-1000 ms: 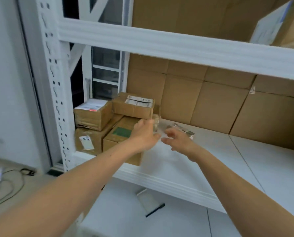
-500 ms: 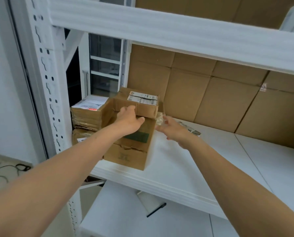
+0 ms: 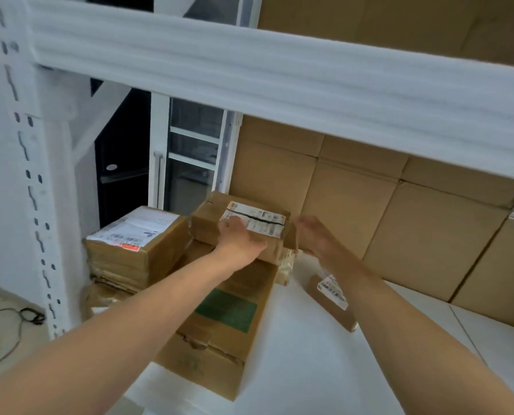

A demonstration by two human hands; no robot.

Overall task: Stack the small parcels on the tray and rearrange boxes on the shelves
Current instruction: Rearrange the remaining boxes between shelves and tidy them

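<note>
Head view, single camera.

The top box (image 3: 209, 218), brown cardboard with a white printed label, sits at the back left of the white shelf (image 3: 309, 372), stacked on a larger box with a green patch (image 3: 226, 310).

The left hand (image 3: 240, 242) is on the near top edge of the top box. Its fingers (image 3: 230, 224) bend over the lid beside the label and the thumb lies along the front face, so it holds the box by that edge.

The right hand (image 3: 314, 235) is at the right end of the same box. Its fingers (image 3: 302, 224) are nearly straight and close together, laid flat against the end flap. Whether the palm also touches cannot be told.

Just left of the top box stands a taped box (image 3: 136, 250) with a large shipping label, on another box below it. A small parcel (image 3: 330, 298) lies flat on the shelf, under the right forearm and apart from the stack.

Cardboard panels (image 3: 399, 223) line the back. A white beam (image 3: 279, 85) crosses overhead.
</note>
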